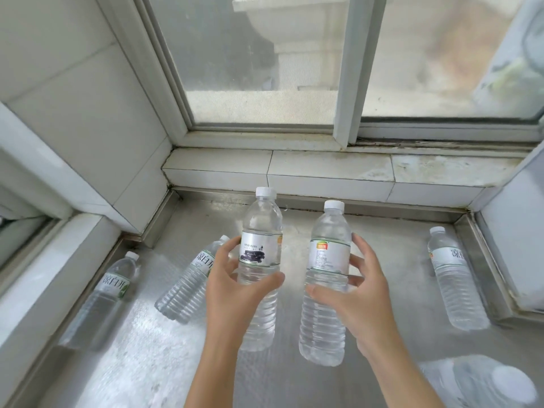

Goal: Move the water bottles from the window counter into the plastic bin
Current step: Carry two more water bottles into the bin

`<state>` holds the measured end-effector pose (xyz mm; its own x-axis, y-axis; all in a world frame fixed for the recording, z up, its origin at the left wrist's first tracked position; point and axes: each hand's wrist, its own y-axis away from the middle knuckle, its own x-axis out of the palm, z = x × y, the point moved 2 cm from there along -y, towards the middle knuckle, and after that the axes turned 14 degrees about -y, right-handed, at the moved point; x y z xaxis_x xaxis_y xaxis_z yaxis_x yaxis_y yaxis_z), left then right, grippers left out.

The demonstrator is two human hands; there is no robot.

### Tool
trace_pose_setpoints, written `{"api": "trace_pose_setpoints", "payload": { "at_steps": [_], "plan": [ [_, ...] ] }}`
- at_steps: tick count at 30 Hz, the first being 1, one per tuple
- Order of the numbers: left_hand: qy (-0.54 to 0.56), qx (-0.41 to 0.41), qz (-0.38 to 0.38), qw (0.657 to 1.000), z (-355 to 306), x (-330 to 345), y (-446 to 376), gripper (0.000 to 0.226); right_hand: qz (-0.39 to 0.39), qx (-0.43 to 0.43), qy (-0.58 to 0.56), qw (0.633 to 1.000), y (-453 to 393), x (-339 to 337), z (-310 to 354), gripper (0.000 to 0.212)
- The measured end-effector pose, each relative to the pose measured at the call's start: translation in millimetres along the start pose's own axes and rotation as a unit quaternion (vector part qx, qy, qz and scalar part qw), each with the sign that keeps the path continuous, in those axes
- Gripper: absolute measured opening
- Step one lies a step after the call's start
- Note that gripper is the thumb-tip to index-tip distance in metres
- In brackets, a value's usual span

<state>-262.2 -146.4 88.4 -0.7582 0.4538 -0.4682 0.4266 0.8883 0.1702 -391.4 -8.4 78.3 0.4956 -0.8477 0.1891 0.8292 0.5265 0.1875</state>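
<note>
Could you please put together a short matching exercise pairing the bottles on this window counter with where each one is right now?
Column one:
1. bottle with the dark ink picture
2. bottle with the orange logo
3. far-left bottle
4. far-right bottle

Column two:
A. standing near the counter's right wall, untouched
B. gripped by the left hand
C. standing at the counter's left edge, untouched
D. within the fingers of the right hand

Pairs: 1-B, 2-D, 3-C, 4-A
</note>
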Motion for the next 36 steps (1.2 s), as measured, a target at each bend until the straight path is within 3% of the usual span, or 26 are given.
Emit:
{"api": "trace_pose_setpoints", "payload": {
  "at_steps": [7, 16, 26, 36],
  "plan": [
    [0.020, 0.018, -0.030, 0.999, -10.4, -22.6, 55.7, 0.085, 0.063, -0.036, 0.014, 0.997, 43.8, -11.6, 28.1, 0.108],
    [0.051, 0.098, -0.009, 0.994, -33.8, -47.0, 93.4, 0.080, 0.048, -0.112, 0.043, 0.992, 101.5, -16.0, 57.8, 0.107],
    [0.088, 0.156, 0.077, 0.981, -21.3, -71.1, 139.2, 0.079, -0.040, -0.151, 0.057, 0.986, 195.9, -19.6, 61.6, 0.104],
    [0.098, 0.195, 0.218, 0.951, -16.2, -69.1, 194.8, 0.080, -0.163, -0.167, 0.063, 0.970, 300.6, -38.7, 55.3, 0.103]
  ]
}}
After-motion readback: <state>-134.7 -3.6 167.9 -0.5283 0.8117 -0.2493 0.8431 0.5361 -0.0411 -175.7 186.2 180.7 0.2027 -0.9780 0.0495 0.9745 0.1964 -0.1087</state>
